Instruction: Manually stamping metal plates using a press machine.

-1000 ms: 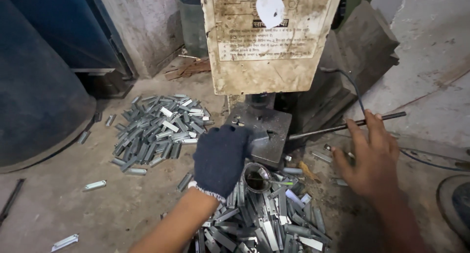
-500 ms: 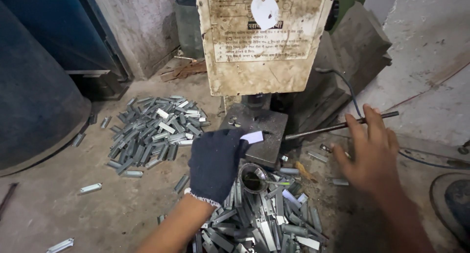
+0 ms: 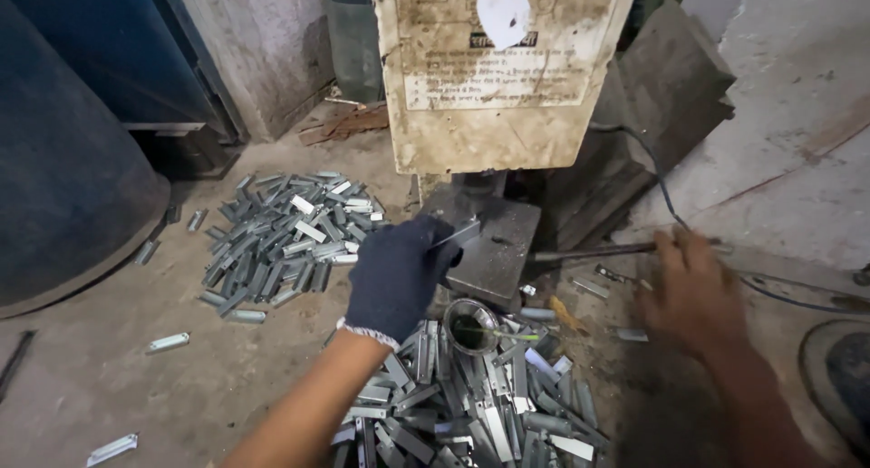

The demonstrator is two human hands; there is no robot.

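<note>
— Clearly, a small flat metal piece is being pinched at the fingertips of the gloved left hand and laid on the steel block of the press. How is that best done?

— It is judged that the piece should be seated flat and square on the block, and that the glove should be drawn clear of the tool before the lever rod is worked. A tilted piece would likely be stamped crooked.

— And the right hand?

— It is seen bare and blurred, with fingers loosely spread and curled near the rod's outer end. Whether the rod is actually gripped cannot be told.

— Where is the piece placed relative to both hands?

— It is held just beyond the left fingertips, well apart from the right hand, with the rod between them.

— What else is found close by?

— A small round tin is set just below the left hand, on a heap of cut metal strips beside the left forearm. A second pile is spread on the floor to the left of the glove.
</note>
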